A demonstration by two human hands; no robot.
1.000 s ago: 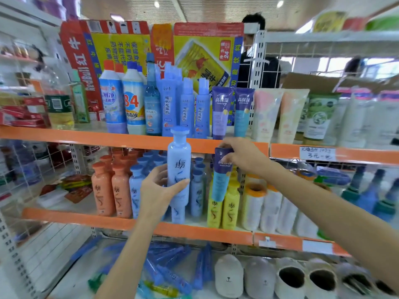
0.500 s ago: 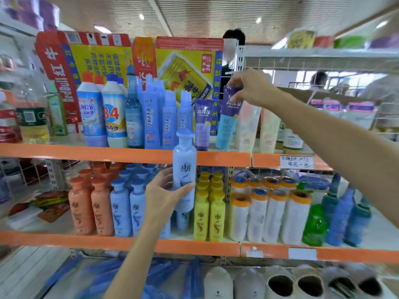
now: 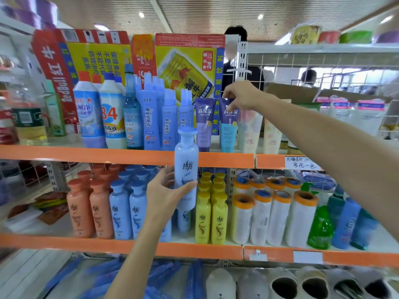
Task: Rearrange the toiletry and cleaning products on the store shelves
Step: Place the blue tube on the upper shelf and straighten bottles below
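Tube's come down since a moment ago: right hand (image 3: 241, 97) pinches the teal tube (image 3: 228, 128) by its top, seemingly standing on the upper shelf (image 3: 108, 154) beside its purple twin (image 3: 205, 126). Left hand (image 3: 166, 190) grips the pale blue bottle (image 3: 186, 169) upright, waiting.

Slatted ceiling (image 3: 216, 9) with round recessed lights (image 3: 260, 17), white wire-mesh shelving (image 3: 302, 61), orange-edged shelf boards (image 3: 108, 155), bright windows (image 3: 345, 76) behind.

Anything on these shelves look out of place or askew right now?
Nothing spilled or damaged. The yellow bottles sit between blue bottles and white rolls. The left hand holds one blue bottle off its row.
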